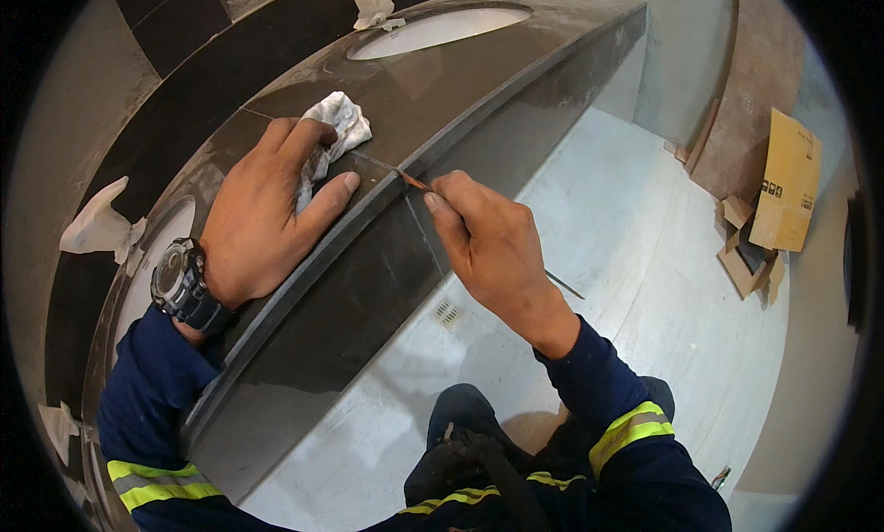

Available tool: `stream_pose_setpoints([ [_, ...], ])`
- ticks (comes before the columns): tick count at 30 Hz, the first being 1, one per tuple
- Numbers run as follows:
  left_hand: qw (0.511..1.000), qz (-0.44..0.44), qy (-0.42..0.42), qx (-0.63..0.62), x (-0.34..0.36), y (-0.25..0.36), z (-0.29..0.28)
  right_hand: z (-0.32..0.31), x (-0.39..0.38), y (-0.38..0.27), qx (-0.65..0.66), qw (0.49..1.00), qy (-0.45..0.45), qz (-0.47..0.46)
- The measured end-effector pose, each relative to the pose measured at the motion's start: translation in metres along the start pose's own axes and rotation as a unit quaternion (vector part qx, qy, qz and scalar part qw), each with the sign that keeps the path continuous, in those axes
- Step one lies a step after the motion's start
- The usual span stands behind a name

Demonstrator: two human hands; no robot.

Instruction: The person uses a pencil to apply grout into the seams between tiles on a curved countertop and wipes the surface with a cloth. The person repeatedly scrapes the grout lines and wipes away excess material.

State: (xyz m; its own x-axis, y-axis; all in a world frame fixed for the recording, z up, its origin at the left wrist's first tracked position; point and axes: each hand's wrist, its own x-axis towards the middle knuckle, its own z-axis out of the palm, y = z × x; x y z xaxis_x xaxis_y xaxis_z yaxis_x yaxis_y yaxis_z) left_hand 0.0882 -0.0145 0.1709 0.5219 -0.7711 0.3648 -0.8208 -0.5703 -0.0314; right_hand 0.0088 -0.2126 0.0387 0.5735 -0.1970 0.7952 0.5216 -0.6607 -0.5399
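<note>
A crumpled white rag (343, 127) lies on the dark tiled countertop (442, 81), partly under the fingers of my left hand (262, 210). That hand rests on the counter near its front edge, its thumb apart from the curled fingers, a black watch (184, 283) on the wrist. My right hand (493, 246) pinches a thin tool that looks like a slim paintbrush (414, 181), with a copper-coloured part near its dark tip. The tip meets the counter's front edge at a narrow tile joint (376, 161). The dark handle end sticks out behind the hand.
White oval basins (442, 33) are set into the counter. White-wrapped fittings (103, 223) stand beside them. Below the counter a dark tiled front panel (368, 292) drops to the pale floor (635, 237), which has a small drain grate (447, 313). Opened cardboard (787, 182) leans at the right wall.
</note>
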Motion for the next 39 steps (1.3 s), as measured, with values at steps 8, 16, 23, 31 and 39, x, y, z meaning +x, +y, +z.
stream_pose_setpoints([
  [8,1.000,-0.003,0.000,0.002,0.000,0.000,-0.001,0.000,-0.005,0.002,0.095,0.995,0.040,0.007],
  [16,0.999,0.017,0.029,-0.001,-0.001,-0.004,0.004,0.017,0.017,0.030,-0.005,0.977,0.065,-0.202],
  [23,1.000,0.004,0.021,-0.015,0.000,-0.001,0.003,0.015,0.020,0.041,-0.060,0.956,0.072,-0.279],
  [31,1.000,-0.007,0.006,0.012,-0.001,-0.002,0.002,0.024,0.015,0.033,-0.024,0.973,0.069,-0.218],
  [39,1.000,-0.004,-0.002,0.003,-0.001,0.002,-0.002,0.035,0.008,0.024,0.046,0.986,0.107,-0.119],
])
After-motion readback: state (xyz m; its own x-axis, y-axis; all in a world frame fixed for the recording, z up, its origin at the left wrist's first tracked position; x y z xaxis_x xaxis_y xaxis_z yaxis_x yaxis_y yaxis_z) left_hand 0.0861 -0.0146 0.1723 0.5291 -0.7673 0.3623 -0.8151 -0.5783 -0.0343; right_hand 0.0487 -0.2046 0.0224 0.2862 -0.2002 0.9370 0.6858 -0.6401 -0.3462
